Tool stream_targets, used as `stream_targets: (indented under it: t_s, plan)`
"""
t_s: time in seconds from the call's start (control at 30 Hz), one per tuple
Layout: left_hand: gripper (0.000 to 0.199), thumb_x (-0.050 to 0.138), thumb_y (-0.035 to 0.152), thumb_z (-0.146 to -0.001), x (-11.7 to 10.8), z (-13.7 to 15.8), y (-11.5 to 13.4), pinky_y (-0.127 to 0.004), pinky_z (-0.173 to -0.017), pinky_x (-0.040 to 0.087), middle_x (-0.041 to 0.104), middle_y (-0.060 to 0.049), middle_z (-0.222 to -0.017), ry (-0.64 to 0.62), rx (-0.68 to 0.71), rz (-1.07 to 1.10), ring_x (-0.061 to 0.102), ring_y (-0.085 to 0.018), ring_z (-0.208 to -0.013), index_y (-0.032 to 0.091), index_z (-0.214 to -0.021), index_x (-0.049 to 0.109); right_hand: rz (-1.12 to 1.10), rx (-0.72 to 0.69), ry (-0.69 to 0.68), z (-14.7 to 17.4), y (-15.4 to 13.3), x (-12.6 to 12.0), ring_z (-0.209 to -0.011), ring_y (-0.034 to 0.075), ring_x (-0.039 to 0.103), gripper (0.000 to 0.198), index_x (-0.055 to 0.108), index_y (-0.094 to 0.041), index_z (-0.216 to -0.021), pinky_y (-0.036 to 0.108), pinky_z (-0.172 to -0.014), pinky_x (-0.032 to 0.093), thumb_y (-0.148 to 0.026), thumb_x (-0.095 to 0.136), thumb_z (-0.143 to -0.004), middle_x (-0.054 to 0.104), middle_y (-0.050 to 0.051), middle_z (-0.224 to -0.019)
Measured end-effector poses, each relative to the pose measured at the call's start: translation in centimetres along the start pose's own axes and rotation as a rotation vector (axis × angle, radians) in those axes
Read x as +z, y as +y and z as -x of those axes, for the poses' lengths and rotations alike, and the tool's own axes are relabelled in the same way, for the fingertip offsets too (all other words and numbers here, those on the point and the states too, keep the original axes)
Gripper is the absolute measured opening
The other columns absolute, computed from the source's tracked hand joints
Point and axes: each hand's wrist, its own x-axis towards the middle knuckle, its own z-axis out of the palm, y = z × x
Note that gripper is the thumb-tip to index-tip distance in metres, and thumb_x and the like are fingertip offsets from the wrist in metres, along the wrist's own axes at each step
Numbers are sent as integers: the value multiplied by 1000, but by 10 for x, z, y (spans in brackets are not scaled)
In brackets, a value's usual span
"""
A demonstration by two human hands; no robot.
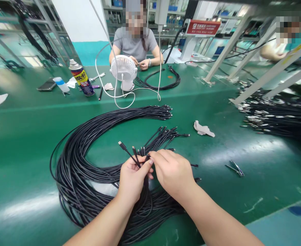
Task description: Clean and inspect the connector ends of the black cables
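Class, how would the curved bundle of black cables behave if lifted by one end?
The bundle of black cables would probably sag, since its thin strands bend in a wide curve. Strands may splay apart, as some stray at the outer left edge. With so many together, it could feel heavy.

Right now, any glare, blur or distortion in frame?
Head view: glare streaks on the green table, lower left and right; head view: right-edge cable pile stretched and soft; head view: pixel blocks mask the person opposite; head view: central cable bundle fairly sharp.
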Motion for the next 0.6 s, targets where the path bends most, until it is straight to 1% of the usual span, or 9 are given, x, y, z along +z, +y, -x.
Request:
stream_targets:
  t_s: [0.17, 0.33, 0.6]
  plan:
    - [26, 81, 19, -58, 0, 0, 1, -20, -40, 49, 63, 4, -55, 13, -2, -7, 56, -9, -43, 13, -73, 60, -3, -12, 2, -1, 0, -2, -65, 18, 58, 26, 68, -14, -91, 30, -60, 37, -12, 43, -90, 68, 4, -75]
    - [28, 82, 20, -56, 1, -2, -1, -20, -41, 49, 64, 4, -56, 18, -2, -7, 57, -9, -44, 13, -72, 60, -29, -17, -29, -1, 1, -4, -68, 17, 60, 26, 69, -13, -93, 30, -61, 40, -11, 43, -90, 69, 3, -76]
    - [28, 82, 20, -57, 0, -1, 1, -20, -41, 48, 62, 4, -51, 14, -10, -20, 55, -9, -43, 13, -72, 61, -27, -21, -30, -2, 4, -7, -69, 16, 61, 26, 69, -14, -97, 29, -62, 43, -10, 45, -89, 70, 4, -77]
